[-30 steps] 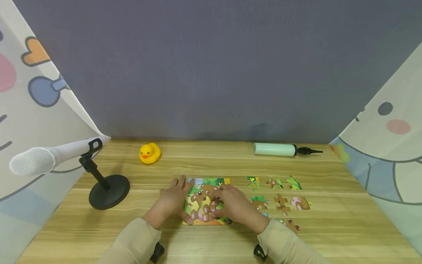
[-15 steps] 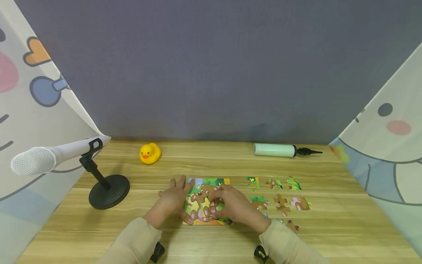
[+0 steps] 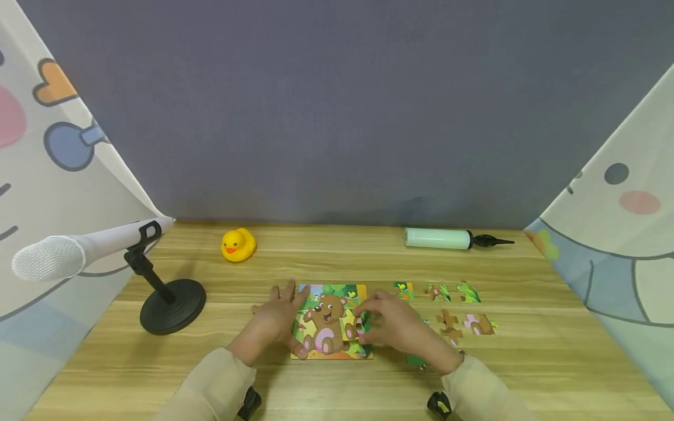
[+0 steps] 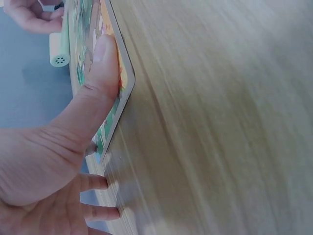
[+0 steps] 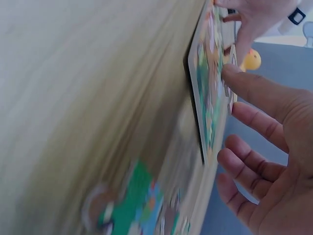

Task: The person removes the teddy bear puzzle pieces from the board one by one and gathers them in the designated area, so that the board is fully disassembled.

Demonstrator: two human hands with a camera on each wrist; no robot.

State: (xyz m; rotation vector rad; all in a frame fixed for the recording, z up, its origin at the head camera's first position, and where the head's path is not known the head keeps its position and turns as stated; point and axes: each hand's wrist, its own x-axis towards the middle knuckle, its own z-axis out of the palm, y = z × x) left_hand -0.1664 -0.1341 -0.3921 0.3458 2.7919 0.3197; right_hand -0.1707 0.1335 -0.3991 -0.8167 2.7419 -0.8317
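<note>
A puzzle board [image 3: 333,355] with a picture of a brown bear lies flat on the wooden table. My left hand [image 3: 275,318] is spread along its left side. In the left wrist view, that thumb [image 4: 103,63] presses on the board near a corner, and other fingertips stand on the table. Over the right part of the board, my right hand [image 3: 392,324] pinches a yellow, brown and pink puzzle piece [image 3: 348,325]. The right wrist view has this piece [image 5: 231,105] edge-on and tilted between thumb and index finger, close over the board; the other fingers are loosely bent.
Loose puzzle pieces [image 3: 480,324] lie in rows to the right of the board, some hidden by the right arm. A yellow rubber duck [image 3: 239,245] and a pale green hand pump [image 3: 438,238] stand farther back. At left is a microphone [image 3: 79,251] on a black stand [image 3: 174,306].
My right hand has shifted right with the puzzle piece, from over the bear's belly to the board's right side, uncovering more of the picture. The left hand has stayed in place.
</note>
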